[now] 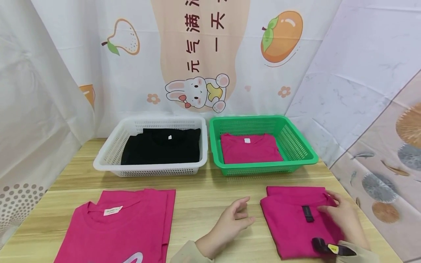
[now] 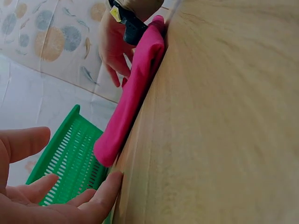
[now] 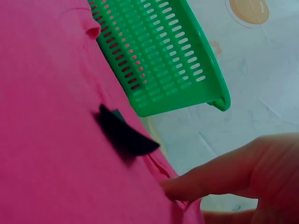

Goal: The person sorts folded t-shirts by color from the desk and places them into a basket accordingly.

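Right hand [image 1: 343, 217] is being held at the far right edge of the folded pink shirt [image 1: 286, 226], cloth being touched; whether it is being pinched cannot be told. Wooden table [image 1: 223, 190] is being used as the support for everything. Green basket [image 1: 266, 166] is being seen beyond the shirt, ahead and somewhat to its left. Shirt is being supported flat between both hands, long axis being judged as running near to far, collar end being pointed toward the basket side. Right hand is being taken as nearer, already in contact; left hand [image 1: 227, 226] is being held just left of the shirt, apart from it, fingers loosely bent, nothing being gripped. Black tag [image 1: 307, 213] is being shown at the collar, near the right fingers.
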`<state>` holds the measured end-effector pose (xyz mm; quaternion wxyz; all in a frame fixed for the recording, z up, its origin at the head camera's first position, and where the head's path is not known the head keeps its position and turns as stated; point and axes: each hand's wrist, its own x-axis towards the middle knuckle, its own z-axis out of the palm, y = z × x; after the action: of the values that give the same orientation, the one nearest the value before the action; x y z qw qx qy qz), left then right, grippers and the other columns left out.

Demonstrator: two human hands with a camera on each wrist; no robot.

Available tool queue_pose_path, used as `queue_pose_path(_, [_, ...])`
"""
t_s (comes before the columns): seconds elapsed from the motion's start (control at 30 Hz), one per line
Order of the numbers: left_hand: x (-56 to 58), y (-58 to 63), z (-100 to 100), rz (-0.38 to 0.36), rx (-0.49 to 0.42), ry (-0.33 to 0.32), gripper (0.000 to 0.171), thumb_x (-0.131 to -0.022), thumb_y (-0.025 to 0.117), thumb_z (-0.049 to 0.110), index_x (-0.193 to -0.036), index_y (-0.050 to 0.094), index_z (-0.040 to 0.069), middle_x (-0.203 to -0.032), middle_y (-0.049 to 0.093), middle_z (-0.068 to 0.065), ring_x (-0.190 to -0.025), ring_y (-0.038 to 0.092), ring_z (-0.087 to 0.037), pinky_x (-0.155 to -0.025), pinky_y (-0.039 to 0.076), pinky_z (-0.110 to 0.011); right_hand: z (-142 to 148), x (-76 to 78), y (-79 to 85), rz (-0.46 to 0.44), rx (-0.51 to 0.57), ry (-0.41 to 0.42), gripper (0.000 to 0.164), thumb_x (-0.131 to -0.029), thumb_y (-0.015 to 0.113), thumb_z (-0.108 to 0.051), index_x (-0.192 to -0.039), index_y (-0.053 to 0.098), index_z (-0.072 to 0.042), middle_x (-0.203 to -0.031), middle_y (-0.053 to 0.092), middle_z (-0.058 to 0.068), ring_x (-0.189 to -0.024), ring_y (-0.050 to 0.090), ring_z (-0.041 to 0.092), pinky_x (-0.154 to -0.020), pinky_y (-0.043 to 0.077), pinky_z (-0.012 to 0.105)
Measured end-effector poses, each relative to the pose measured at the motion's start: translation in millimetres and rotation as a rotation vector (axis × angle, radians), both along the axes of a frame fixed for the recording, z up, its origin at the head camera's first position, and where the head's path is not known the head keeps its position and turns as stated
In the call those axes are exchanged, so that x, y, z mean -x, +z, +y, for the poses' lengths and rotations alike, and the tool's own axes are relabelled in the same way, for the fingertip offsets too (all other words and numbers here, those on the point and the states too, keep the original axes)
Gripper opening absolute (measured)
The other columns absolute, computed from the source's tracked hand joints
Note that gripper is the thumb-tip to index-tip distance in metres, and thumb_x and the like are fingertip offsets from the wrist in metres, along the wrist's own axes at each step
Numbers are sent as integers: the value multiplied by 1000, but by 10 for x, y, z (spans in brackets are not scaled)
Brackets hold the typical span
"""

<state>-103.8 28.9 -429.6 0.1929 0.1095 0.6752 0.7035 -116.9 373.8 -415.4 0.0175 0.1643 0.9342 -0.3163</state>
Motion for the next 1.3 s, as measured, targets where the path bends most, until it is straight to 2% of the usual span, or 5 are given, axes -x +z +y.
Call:
queue_pose_path(0.33, [-8, -2, -5, -93, -42, -45, 58, -90, 67, 6, -144, 47, 4, -147, 40, -33, -116, 60, -32, -88, 57, -44, -110, 49, -3, -60, 64, 87, 80, -89, 71, -22, -147, 27, 12, -148, 26, 42, -135, 29, 60, -105, 33, 65])
queue_pose_path(0.5, [-11, -10, 0, -124, -40, -83, 56, -91, 68, 8, -143, 48, 5, -145, 43, -30, -113, 62, -24, -88, 58, -41, -206, 62, -7, -24, 62, 121, 81, -88, 75, -26, -146, 32, 12, -142, 39, 42, -127, 47, 54, -92, 49, 44])
queue_pose_path(0.67, [-7, -25, 10, -169, -64, -110, 55, -91, 68, 5, -142, 49, 5, -140, 48, -24, -109, 63, -23, -89, 58, -40, -306, 95, -19, -7, 83, 136, 83, -85, 77, -28, -146, 35, 9, -137, 47, 40, -116, 59, 46, -77, 50, 29])
queue_pose_path(0.97, [-9, -67, 26, -199, -78, -107, 47, -90, 67, 2, -136, 55, 0, -130, 59, -13, -92, 66, -18, -80, 60, -37, -407, 69, -12, 10, 160, 135, 73, -86, 77, -23, -142, 38, 4, -135, 46, 41, -118, 56, 48, -76, 50, 30])
queue_pose_path(1.3, [-16, -15, 23, -182, -27, -55, 43, -91, 67, 4, -133, 59, 2, -109, 65, -6, -72, 60, -12, -66, 54, -25, -512, 40, -17, -4, 421, 97, 48, -86, 76, -15, -123, 47, -3, -135, 48, 34, -105, 62, 26, -74, 52, 30])
